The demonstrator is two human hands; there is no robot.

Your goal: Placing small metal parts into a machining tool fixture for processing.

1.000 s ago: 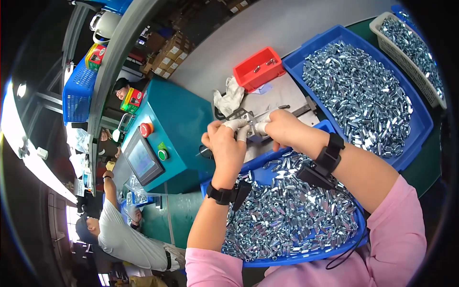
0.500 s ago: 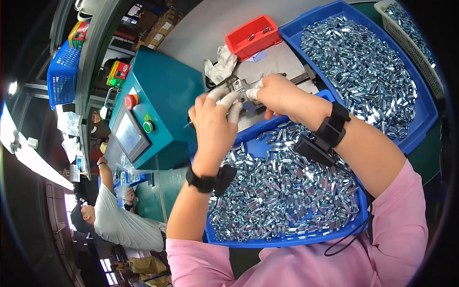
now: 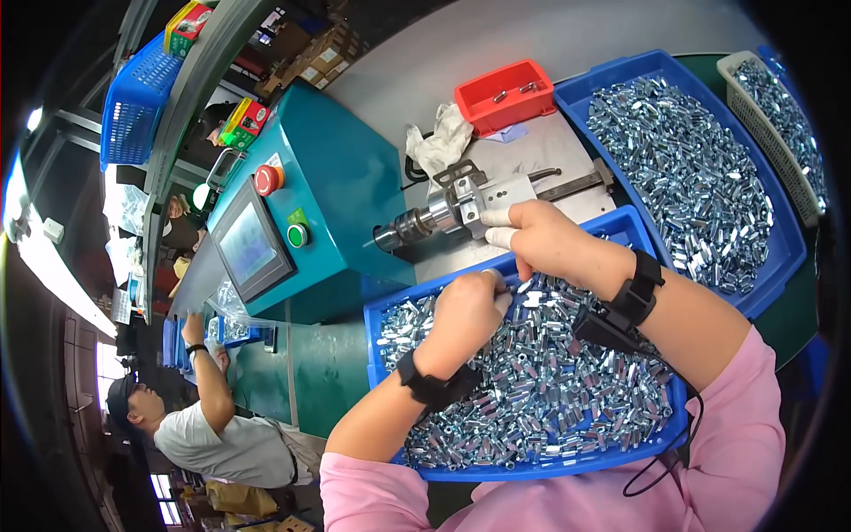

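My left hand (image 3: 467, 317) is over the near blue tray (image 3: 523, 470), its fingers curled down toward the small shiny metal hex pieces (image 3: 550, 372); its grip is hidden. My right hand (image 3: 551, 244) reaches across to the metal fixture (image 3: 472, 206), with white covers on the thumb and forefinger. Those two fingertips are pinched together against the fixture's right side, and whatever they hold is too small to make out. Left of the fixture, a round metal spindle (image 3: 412, 226) comes out of the teal machine (image 3: 332, 191).
A red bin (image 3: 505, 118) with a few pieces stands behind the fixture, beside a white cloth (image 3: 443, 142). At right are another full blue tray (image 3: 789, 266) and a pale basket (image 3: 771, 133). The machine has a red button (image 3: 268, 180). Another person (image 3: 222, 443) works at far left.
My left hand has left the fixture and come down over the near tray. My right hand stays at the fixture, whose spindle now shows. The whole view has shifted slightly.
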